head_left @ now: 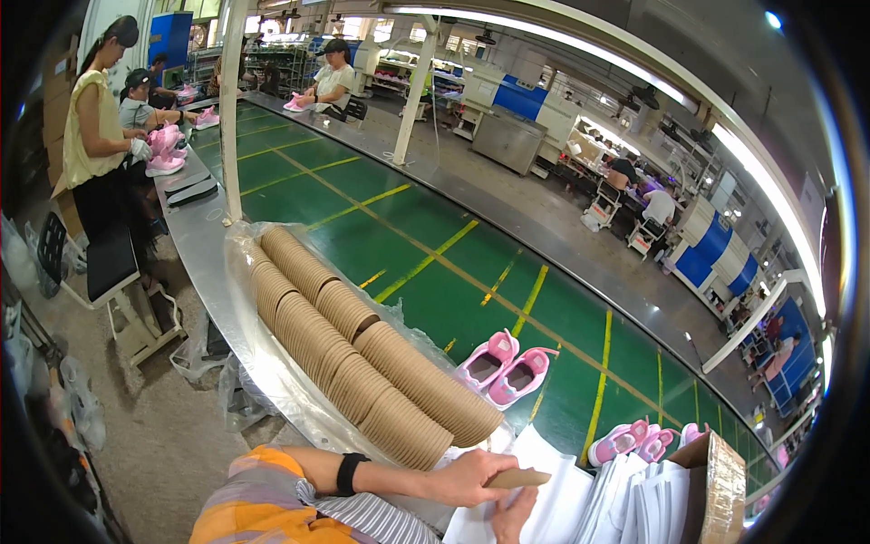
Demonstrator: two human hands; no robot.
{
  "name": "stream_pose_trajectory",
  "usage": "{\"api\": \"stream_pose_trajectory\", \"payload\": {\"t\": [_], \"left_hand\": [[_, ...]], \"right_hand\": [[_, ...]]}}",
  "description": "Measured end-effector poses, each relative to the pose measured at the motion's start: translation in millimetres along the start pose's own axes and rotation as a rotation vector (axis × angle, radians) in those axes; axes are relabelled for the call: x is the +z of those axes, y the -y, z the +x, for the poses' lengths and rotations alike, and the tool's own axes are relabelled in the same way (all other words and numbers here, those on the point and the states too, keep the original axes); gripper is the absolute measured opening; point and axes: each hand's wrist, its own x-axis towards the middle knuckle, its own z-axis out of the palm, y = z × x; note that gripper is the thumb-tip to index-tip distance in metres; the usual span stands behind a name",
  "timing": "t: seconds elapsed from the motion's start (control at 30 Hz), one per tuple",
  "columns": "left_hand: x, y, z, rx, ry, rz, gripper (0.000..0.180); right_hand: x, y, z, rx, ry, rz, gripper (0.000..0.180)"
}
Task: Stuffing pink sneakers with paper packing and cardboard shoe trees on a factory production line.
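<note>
My left hand [469, 478], with a black band on its wrist, is closed on a small brown cardboard piece [520, 478]. Just below it, at the lower edge, my right hand [513, 519] shows only in part. Its thumb and finger look apart, close to the cardboard piece and over white paper sheets [553, 462]. Long rows of nested brown cardboard pieces [349, 363] lie to the left of my hands on clear plastic wrap [299, 399]. Beyond my left hand, a pair of pink shoes [506, 370] stands on the green conveyor belt.
An open carton [725, 485] stands at the right beside stacks of white paper [634, 503]. More pink shoes [625, 442] sit behind them. The green belt [362, 236] with yellow lines runs diagonally past a white post [231, 118]. A person [95, 118] handles pink shoes at far left.
</note>
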Motion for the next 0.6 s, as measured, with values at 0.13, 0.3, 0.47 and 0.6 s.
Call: {"api": "stream_pose_trajectory", "payload": {"t": [0.13, 0.3, 0.47, 0.6], "left_hand": [[16.7, 17.9, -4.1, 0.167, 0.039, 0.111, 0.029], [31.5, 40.0, -7.2, 0.281, 0.042, 0.236, 0.024], [31.1, 48.8, -13.7, 0.463, 0.022, 0.377, 0.021], [24.3, 66.0, -29.0, 0.450, 0.096, 0.492, 0.028]], "right_hand": [[17.0, -12.6, -16.1, -0.313, 0.100, -0.408, 0.046], [24.9, -12.6, -16.7, -0.325, 0.076, -0.307, 0.047], [28.1, -7.6, -20.1, -0.323, -0.026, -0.226, 0.048], [29.4, -0.9, -22.9, -0.319, -0.097, -0.183, 0.048]]}}
